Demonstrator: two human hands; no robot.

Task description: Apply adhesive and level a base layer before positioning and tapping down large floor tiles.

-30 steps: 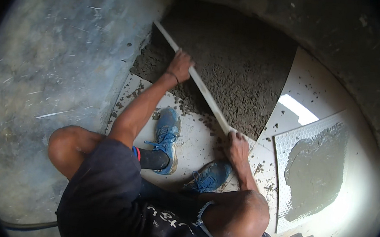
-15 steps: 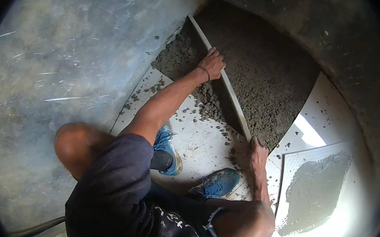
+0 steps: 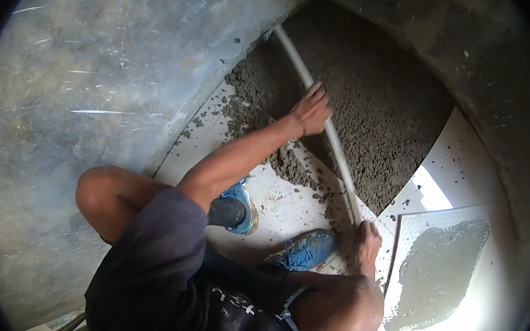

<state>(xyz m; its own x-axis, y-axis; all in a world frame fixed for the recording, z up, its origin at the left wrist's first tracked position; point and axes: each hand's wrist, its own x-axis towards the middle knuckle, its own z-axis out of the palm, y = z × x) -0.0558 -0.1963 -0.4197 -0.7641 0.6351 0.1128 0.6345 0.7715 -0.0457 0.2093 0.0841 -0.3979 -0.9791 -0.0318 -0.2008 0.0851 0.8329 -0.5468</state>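
Observation:
A long pale straightedge [image 3: 341,157] lies slantwise over a bed of damp grey mortar [image 3: 380,90]. My left hand [image 3: 313,111] is closed around its middle, with the fingers over the top edge. At the near end, my right hand [image 3: 367,241] grips the bar just above the white tiled floor [image 3: 268,198]. To the right of the bar the mortar looks fairly level, with a coarser surface nearer me. Loose mortar crumbs [image 3: 291,167] lie left of the bar and spill onto the tiles.
A bare grey wall [image 3: 94,85] rises on the left, and another wall [image 3: 509,80] curves along the far right. At the right lies a tile [image 3: 402,242] with grey paste [image 3: 440,272] spread over it. My blue shoes [image 3: 308,249] stand close to the near end of the bar.
Both hands have drawn the straightedge nearer to me and a little right. Its near end now reaches past the mortar's edge, over the tiles. More crumbs show left of it.

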